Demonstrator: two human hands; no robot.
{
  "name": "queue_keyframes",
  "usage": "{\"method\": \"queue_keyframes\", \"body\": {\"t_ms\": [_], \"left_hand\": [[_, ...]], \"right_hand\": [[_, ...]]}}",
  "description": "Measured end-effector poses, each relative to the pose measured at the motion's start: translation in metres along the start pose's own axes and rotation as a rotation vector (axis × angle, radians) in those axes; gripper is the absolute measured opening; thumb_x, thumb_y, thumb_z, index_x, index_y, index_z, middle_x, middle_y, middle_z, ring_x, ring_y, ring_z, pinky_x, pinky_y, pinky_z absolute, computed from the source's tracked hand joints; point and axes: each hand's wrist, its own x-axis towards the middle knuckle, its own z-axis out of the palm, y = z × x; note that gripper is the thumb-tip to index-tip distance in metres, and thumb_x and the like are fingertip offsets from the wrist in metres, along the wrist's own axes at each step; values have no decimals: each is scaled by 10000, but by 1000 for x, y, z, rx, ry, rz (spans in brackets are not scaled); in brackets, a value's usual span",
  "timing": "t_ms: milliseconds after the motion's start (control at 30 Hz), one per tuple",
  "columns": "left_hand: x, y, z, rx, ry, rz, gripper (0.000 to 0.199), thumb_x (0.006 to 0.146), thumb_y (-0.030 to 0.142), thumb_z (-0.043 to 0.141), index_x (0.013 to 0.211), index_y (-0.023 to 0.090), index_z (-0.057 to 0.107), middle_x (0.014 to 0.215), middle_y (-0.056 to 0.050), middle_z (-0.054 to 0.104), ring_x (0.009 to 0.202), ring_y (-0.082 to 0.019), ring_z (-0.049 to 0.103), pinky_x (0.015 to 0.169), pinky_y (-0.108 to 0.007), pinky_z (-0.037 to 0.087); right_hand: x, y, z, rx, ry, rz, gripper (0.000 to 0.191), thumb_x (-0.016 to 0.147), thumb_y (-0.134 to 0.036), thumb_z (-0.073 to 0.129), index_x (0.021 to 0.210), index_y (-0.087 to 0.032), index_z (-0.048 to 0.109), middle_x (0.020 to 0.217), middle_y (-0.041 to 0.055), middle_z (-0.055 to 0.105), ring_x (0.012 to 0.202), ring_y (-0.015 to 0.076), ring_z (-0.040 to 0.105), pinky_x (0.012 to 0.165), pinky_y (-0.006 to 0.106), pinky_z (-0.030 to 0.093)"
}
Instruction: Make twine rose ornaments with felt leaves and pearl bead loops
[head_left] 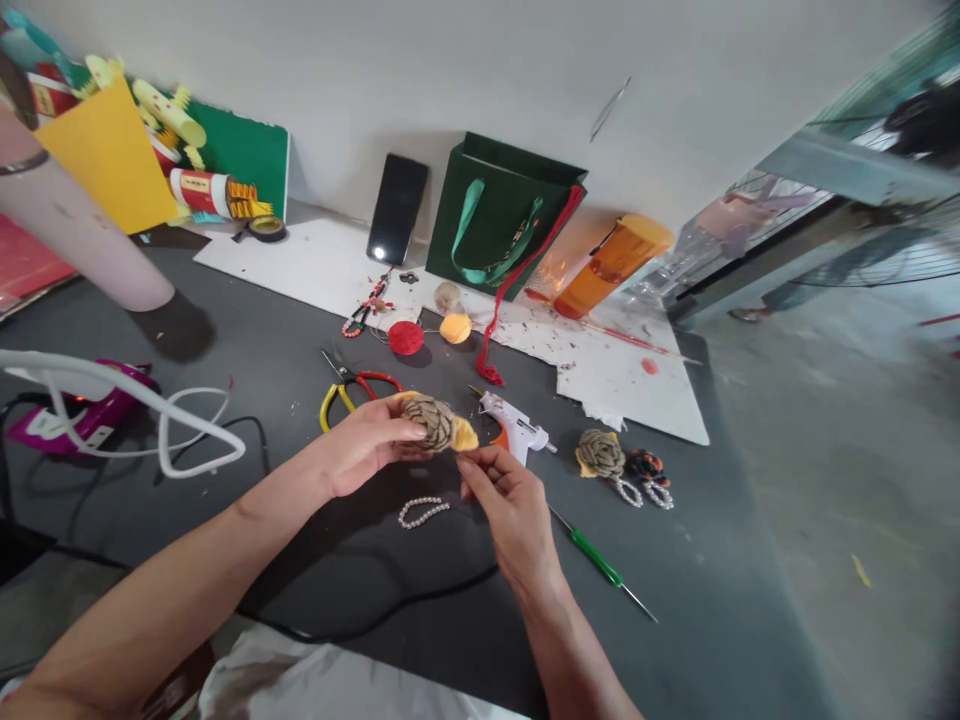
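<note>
Gently now: left hand [367,445] grips the rope flower [437,424] steady, while right hand [504,500] pinches its yellow edge lightly.

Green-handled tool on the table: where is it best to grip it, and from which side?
Grip the green handle from above. The tool lies flat and slanted beside the right hand, with thin metal ends at both sides; the handle is its thickest part, with bare table around it.

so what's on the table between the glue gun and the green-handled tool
Nothing: in the head view the dark table is bare between the glue gun and the green-handled tool, though the right hand hides part of that stretch.
</note>
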Motion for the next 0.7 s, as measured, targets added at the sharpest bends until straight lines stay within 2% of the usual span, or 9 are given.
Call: {"method": "queue_keyframes", "body": {"t_ms": [133, 400, 700], "left_hand": [[1, -6, 5, -90, 43, 0, 337, 584, 131, 820, 889, 138, 675, 837, -32, 708, 779, -147, 640, 805, -290, 472], [3, -16, 8, -47, 93, -75, 398, 538, 152, 870, 891, 121, 689, 826, -25, 701, 735, -119, 619, 722, -253, 462], [4, -19, 4, -20, 77, -66, 364, 556, 164, 866, 873, 141, 687, 845, -20, 700, 748, -123, 613, 732, -264, 441]], "right_hand": [[-1, 2, 4, 15, -11, 15, 216, 736, -375, 679, 721, -166, 629, 508, -31, 556, 486, 100, 507, 496, 211, 417], [1, 3, 7, 83, -12, 40, 199, 705, -348, 691, 713, -173, 596, 524, -40, 549, 491, 94, 491, 495, 208, 422], [0, 1, 7, 71, -20, 39, 201, 710, -359, 685, 711, -178, 598, 524, -39, 544, 494, 101, 490, 498, 220, 420]]}}
